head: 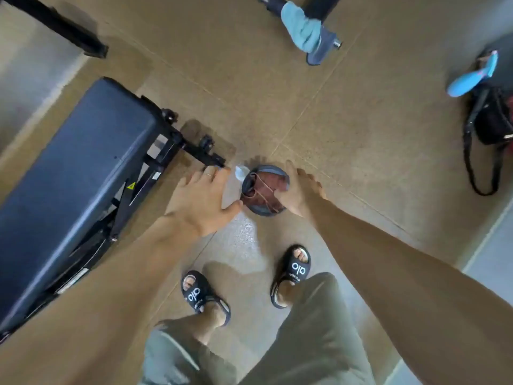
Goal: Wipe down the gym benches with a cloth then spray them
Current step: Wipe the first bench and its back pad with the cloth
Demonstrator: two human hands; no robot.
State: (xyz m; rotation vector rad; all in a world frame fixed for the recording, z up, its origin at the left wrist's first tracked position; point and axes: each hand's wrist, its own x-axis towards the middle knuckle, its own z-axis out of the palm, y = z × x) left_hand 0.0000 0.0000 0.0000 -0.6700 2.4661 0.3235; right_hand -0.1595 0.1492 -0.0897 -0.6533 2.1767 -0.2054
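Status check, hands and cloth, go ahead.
Left hand open above floor. Right hand grips bag. Cloth draped on far bench frame, untouched. Near bench unobstructed.

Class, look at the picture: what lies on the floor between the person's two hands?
In the head view, a round dark bucket holding a reddish-brown cloth lies between the left hand and right hand.

The speckled tan floor (347, 129) carries a dark padded bench (83, 173); a round pouch (265, 190); a black bag (491, 120).
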